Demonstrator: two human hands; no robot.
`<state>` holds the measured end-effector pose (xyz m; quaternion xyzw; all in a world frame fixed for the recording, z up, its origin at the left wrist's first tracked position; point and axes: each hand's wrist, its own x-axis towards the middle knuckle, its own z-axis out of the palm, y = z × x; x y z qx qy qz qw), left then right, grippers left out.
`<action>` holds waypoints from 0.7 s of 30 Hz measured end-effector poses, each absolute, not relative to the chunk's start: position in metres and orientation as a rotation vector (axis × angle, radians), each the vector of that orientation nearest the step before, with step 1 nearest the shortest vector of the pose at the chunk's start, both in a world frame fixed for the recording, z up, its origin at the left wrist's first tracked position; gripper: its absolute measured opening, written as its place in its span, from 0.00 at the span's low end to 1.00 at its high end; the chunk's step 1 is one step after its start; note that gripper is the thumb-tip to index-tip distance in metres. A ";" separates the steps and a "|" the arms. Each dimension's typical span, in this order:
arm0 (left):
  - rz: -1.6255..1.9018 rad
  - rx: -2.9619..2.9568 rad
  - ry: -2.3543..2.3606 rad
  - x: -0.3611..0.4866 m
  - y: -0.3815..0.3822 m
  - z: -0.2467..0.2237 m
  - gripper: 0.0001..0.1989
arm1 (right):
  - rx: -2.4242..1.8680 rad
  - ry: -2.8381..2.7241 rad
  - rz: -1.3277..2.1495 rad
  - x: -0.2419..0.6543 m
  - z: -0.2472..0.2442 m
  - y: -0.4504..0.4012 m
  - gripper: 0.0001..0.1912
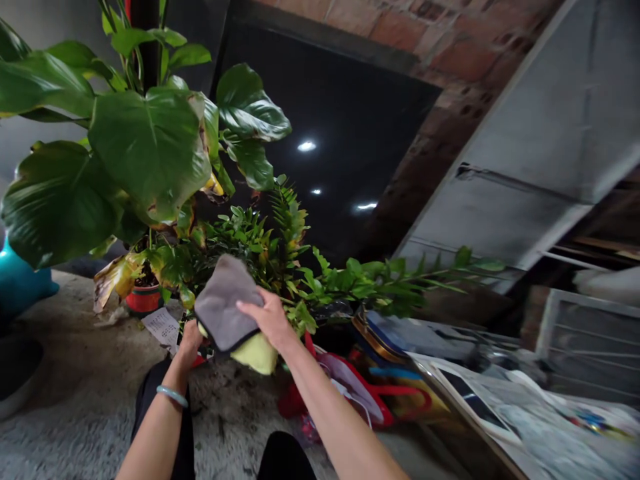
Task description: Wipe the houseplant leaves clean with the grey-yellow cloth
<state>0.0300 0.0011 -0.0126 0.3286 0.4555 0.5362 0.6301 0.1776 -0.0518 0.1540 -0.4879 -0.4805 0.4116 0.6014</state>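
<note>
My right hand (pixel 273 321) is closed on a folded cleaning cloth (pixel 226 303), grey on one side with a dark edge and pale yellow on the other. The thumb lies over the grey face, and the yellow part hangs below. Beside the cloth's left edge is my left hand (pixel 190 341), with a pale bangle on its wrist. Its fingers are mostly hidden, so I cannot tell what they grip. A bushy green plant (pixel 255 240) stands just beyond both hands. Near my left hand a printed paper (pixel 163 328) lies on the floor.
A large broad-leaved plant (pixel 150 147) rises at the left from a red pot (pixel 143 299). Right of my arms are a red bag (pixel 375 393) and a cluttered table with a white tablet-like device (pixel 473 397). A dark glossy panel (pixel 320 133) stands behind. A teal object (pixel 25 280) sits far left.
</note>
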 end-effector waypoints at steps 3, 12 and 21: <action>1.202 0.817 1.066 0.034 -0.001 -0.012 0.12 | -1.071 -0.920 0.700 0.193 0.174 -0.026 0.20; 1.217 0.865 1.113 0.032 0.004 -0.020 0.14 | -1.277 -0.508 1.294 0.179 0.090 -0.064 0.07; 1.229 0.881 1.149 0.032 0.005 -0.023 0.14 | -0.943 -0.598 0.971 0.196 0.156 -0.015 0.13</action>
